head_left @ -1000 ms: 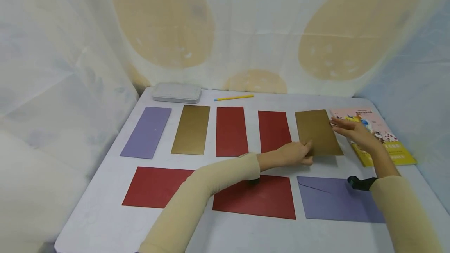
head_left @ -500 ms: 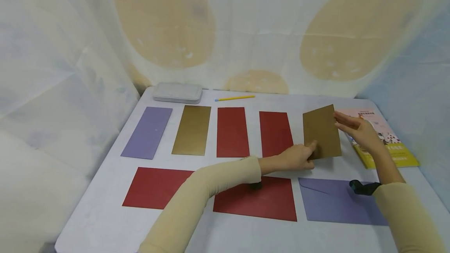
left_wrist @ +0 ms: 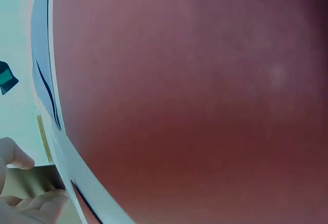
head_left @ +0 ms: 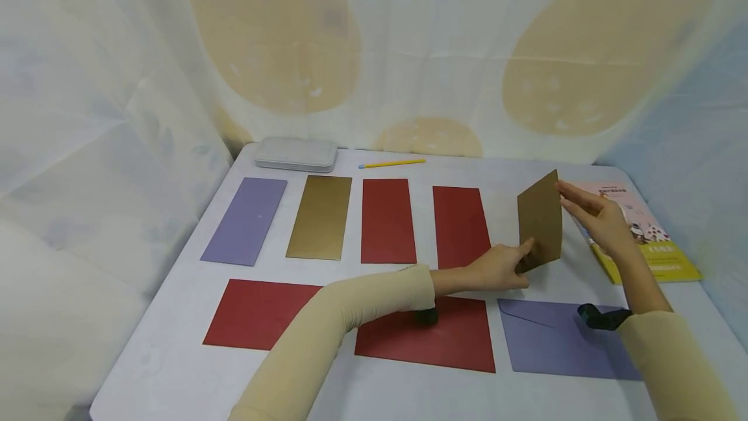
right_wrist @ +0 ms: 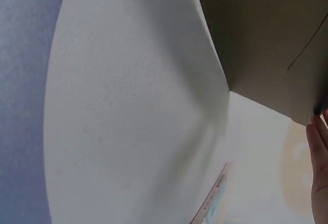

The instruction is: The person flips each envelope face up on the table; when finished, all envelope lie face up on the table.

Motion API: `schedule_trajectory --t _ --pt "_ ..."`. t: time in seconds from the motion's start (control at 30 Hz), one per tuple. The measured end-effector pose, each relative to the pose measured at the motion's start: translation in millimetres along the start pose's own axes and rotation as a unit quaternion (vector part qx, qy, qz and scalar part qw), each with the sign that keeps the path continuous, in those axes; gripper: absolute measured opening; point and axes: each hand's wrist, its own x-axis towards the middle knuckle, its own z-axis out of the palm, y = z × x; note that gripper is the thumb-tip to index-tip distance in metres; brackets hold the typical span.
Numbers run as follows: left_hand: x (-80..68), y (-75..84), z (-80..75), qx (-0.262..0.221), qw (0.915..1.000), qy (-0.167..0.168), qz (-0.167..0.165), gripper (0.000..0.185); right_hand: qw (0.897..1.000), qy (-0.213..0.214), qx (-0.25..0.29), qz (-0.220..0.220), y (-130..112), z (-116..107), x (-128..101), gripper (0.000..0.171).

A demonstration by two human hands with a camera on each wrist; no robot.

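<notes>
A gold envelope [head_left: 539,223] is tilted up almost on edge at the right of the table. My left hand [head_left: 499,266] pinches its lower left corner, thumb and fingers on either side; in the left wrist view the same hand [left_wrist: 25,193] grips the envelope's edge [left_wrist: 38,178]. At the upper right edge, my right hand [head_left: 602,216] holds the envelope between thumb and fingertips. The right wrist view shows the envelope's flap side [right_wrist: 261,44] with a thin flap line, and fingers [right_wrist: 319,152] at its corner.
A purple envelope [head_left: 224,226], another gold one [head_left: 319,216] and red ones [head_left: 388,221] [head_left: 461,223] lie in the back row. In front lie red envelopes [head_left: 257,310] [head_left: 450,343] and a purple one [head_left: 555,336]. A grey case [head_left: 295,154], a pencil [head_left: 391,164] and a book [head_left: 666,258] lie around.
The gold envelope has turned from lying nearly flat to standing steeply, its right edge raised. My right hand has come up to grip that edge; my left hand has shifted slightly right.
</notes>
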Motion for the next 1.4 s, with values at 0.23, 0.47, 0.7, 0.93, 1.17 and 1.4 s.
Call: schedule_trajectory --t 0.23,0.47,0.7,0.93,1.17,1.4 --pt "-3.3 -2.0 3.9 -0.050 0.9986 -0.015 0.007 0.076 1.000 0.004 -0.001 -0.029 -6 6 1 0.046" --pt "-5.4 -6.6 5.9 -0.069 0.9975 -0.013 -0.008 0.076 0.998 0.012 -0.011 -0.053 -19 18 6 0.045" --pt "-15.3 -8.6 -3.1 -0.046 0.9979 0.041 0.018 0.088 0.996 0.021 -0.041 -0.076 -35 28 10 0.043" --pt "-25.1 -8.8 -18.1 -0.060 0.9870 0.111 0.099 0.098 0.996 0.019 -0.068 -0.062 -17 36 20 0.047" --pt "-29.7 -14.1 -21.9 -0.042 0.9858 0.135 0.090 0.086 0.993 0.017 -0.096 -0.059 -16 38 22 0.048" --pt "-30.7 -17.1 -18.6 -0.106 0.9803 0.149 0.076 0.090 0.992 0.005 -0.108 -0.070 -18 43 24 0.049"
